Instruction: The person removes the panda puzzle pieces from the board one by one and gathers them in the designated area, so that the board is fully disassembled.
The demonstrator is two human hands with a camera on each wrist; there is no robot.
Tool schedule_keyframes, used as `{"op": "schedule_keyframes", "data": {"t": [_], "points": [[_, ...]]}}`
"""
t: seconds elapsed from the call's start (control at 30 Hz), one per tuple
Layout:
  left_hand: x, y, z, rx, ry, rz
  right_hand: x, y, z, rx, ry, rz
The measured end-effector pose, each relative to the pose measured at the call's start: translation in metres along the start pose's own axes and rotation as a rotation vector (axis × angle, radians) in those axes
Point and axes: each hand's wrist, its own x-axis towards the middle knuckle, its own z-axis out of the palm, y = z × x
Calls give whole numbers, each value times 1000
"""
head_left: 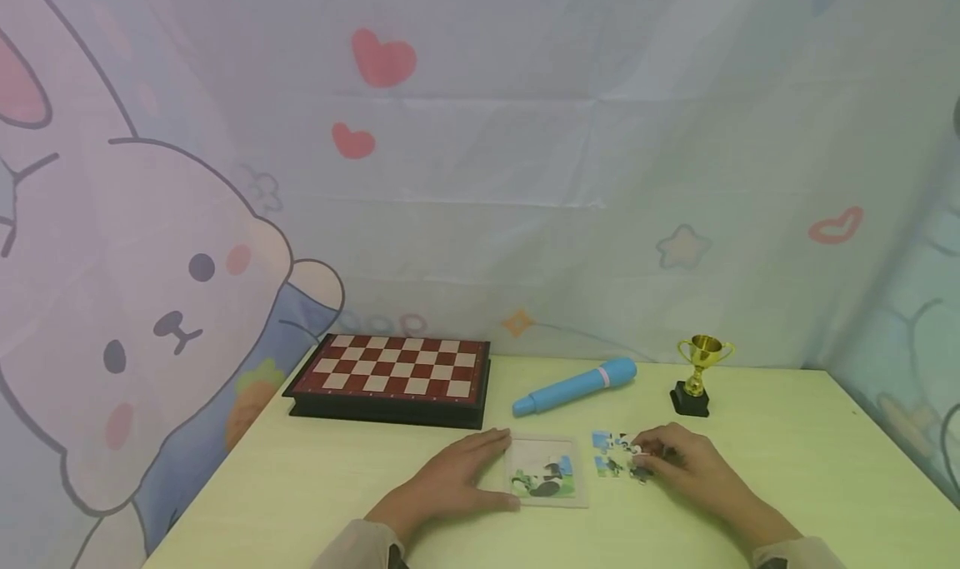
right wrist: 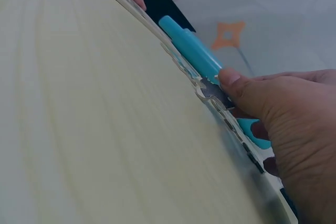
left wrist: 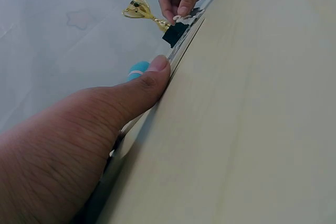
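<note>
A square puzzle frame (head_left: pixel 582 469) lies on the table, its lower part filled with joined pieces of a panda picture (head_left: pixel 546 482). My left hand (head_left: pixel 461 477) rests against the frame's left side, fingers extended at the far corner and thumb at the near one. Right of the frame lie several loose jigsaw pieces (head_left: pixel 602 441), close together. Over their right side my right hand (head_left: pixel 693 469) pinches a jigsaw piece (right wrist: pixel 216 92) between thumb and fingers; the fingers partly hide it. In the left wrist view the left thumb (left wrist: pixel 152 77) lies along the frame edge.
Behind the left hand sits a red and white chessboard box (head_left: pixel 397 377). A blue microphone-shaped stick (head_left: pixel 573 388) lies beyond the frame. At the back right stands a gold trophy cup (head_left: pixel 701 369) on a black base. A printed cloth (head_left: pixel 510 244) hangs behind the table.
</note>
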Motion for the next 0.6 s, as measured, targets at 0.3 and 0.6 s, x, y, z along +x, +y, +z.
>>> {"op": "schedule_keyframes", "data": {"t": [0.3,0.6], "points": [[0,2,-2,4,2,8,1,9,3,-75,-29,-80],[0,3,-2,-1,5,19,0,7,2,-82,-35,-60]]}}
